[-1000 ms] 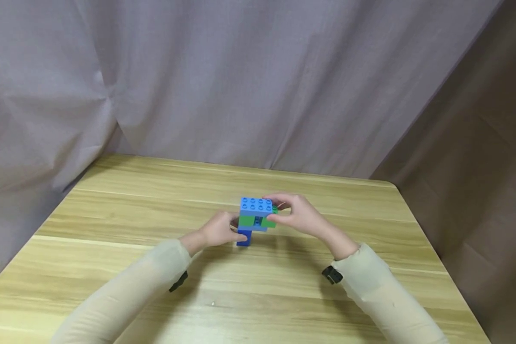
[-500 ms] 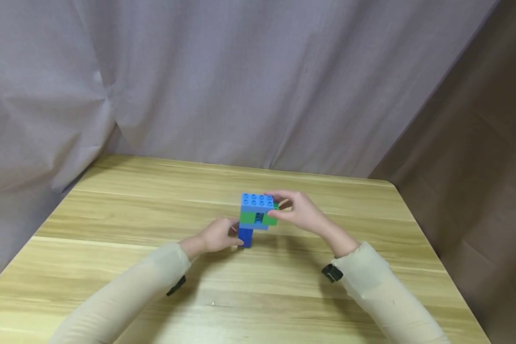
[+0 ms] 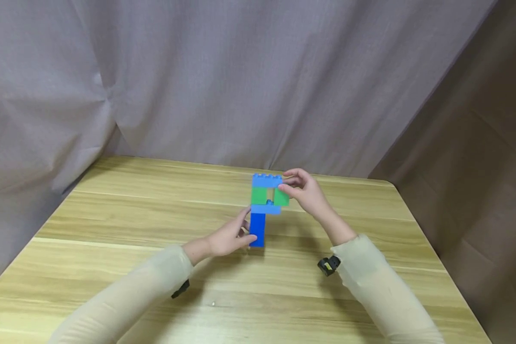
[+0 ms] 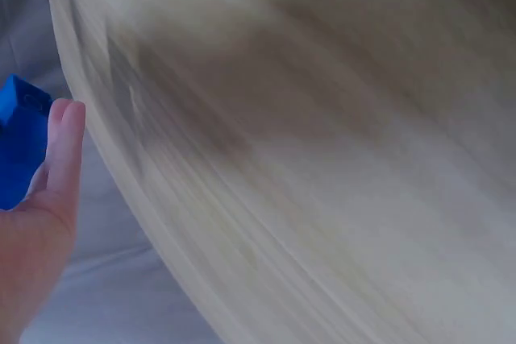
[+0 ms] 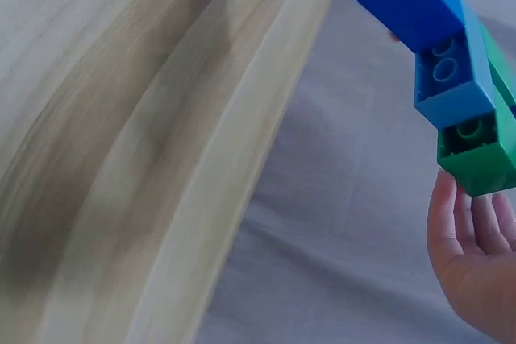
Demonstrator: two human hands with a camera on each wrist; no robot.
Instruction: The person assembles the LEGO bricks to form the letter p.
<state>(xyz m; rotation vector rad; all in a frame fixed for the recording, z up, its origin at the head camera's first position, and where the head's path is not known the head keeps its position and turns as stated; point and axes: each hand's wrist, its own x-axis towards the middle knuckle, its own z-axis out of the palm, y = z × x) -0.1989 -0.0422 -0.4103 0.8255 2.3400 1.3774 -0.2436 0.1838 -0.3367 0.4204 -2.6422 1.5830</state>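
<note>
A structure of toy building bricks is held up between both hands in the middle of the head view. Its base is a dark blue column (image 3: 258, 230), topped by a light blue brick (image 3: 265, 209). Two green bricks (image 3: 259, 195) stand on that with a gap between them, bridged by another light blue brick (image 3: 267, 181). My left hand (image 3: 230, 237) holds the column low from the left, thumb across its front. My right hand (image 3: 310, 195) pinches the right green brick (image 5: 476, 159) at the upper right. The right wrist view shows hollow undersides of the overhanging bricks.
The wooden table (image 3: 124, 215) lies under both arms, its far edge against a grey curtain (image 3: 198, 86). A darker curtain (image 3: 477, 167) hangs along the right side. A tiny pale speck (image 3: 213, 304) lies near the front of the table.
The brick structure has tipped back from a top-facing view to a front-facing one and shifted right and up. Both hands have moved with it, keeping hold.
</note>
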